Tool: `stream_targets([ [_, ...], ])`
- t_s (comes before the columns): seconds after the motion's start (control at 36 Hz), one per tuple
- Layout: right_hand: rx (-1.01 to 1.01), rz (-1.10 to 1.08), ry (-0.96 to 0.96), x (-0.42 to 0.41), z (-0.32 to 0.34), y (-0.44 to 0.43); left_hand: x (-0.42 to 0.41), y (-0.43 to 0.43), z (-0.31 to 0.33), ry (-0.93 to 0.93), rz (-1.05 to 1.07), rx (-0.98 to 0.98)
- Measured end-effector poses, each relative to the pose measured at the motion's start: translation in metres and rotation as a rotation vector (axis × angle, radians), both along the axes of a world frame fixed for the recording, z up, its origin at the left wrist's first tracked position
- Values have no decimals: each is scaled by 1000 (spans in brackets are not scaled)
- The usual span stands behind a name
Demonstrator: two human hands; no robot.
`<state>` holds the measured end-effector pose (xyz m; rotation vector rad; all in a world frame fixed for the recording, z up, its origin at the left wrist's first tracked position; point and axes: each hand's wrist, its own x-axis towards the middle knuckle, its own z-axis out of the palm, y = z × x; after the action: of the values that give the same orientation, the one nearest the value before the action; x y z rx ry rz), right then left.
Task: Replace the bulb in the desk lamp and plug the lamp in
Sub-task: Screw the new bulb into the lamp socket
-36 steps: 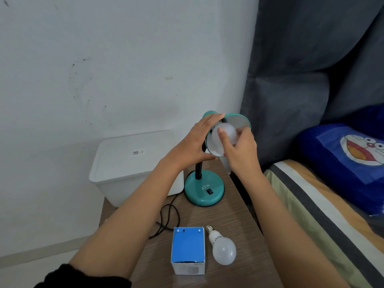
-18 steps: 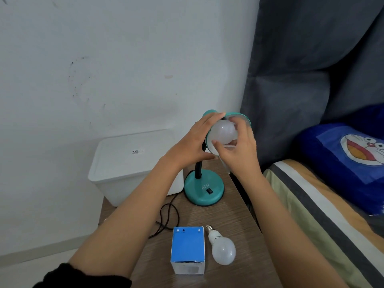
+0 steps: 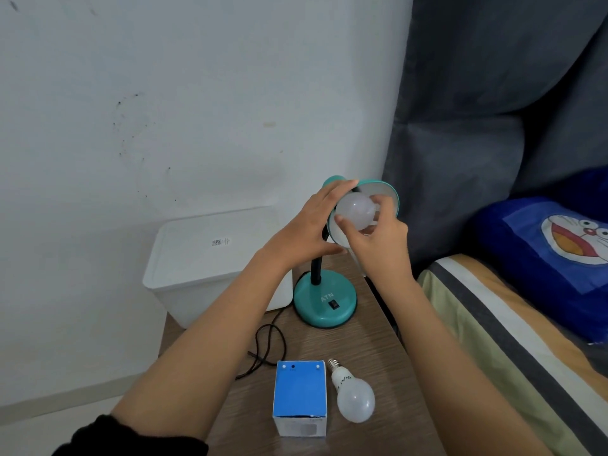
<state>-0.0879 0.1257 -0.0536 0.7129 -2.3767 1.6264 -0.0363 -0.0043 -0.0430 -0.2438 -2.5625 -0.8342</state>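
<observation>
Bulb (image 3: 356, 210) amid fingers (image 3: 383, 205), shade (image 3: 385, 189)

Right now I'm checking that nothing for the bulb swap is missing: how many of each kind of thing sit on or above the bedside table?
Light bulbs: 2 (one in the right hand at the lamp shade, one lying on the table)
Desk lamps: 1
Blue-topped boxes: 1
White storage bins: 1
Total: 5

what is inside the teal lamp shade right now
A frosted white round bulb sits inside the teal lamp shade, held by the right hand. Its screw base and the socket are hidden behind the bulb.
</observation>
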Motion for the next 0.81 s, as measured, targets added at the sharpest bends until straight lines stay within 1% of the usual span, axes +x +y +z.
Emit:
stream_targets([
  [0.17,27,1,-10,5,4,-2,0,-1,-1,-7,-2,-15],
  [0.31,-22,6,-59,9,-1,-6,1,-3,-4,-6,7,-29],
  [0.42,-53,-1,-84,11,-2,-9,3,-5,-5,-16,19,-4],
  [0.53,5,5,-97,5,-4,-10,3,-7,-3,-8,13,0],
  [0.58,67,33,-51,3,2,-6,5,-7,2,24,19,-6],
  [0.67,124,62,16,-1,3,0,3,-6,3,8,13,-3],
  [0.81,157,73,197,-2,1,5,2,-6,1,2,12,-11],
])
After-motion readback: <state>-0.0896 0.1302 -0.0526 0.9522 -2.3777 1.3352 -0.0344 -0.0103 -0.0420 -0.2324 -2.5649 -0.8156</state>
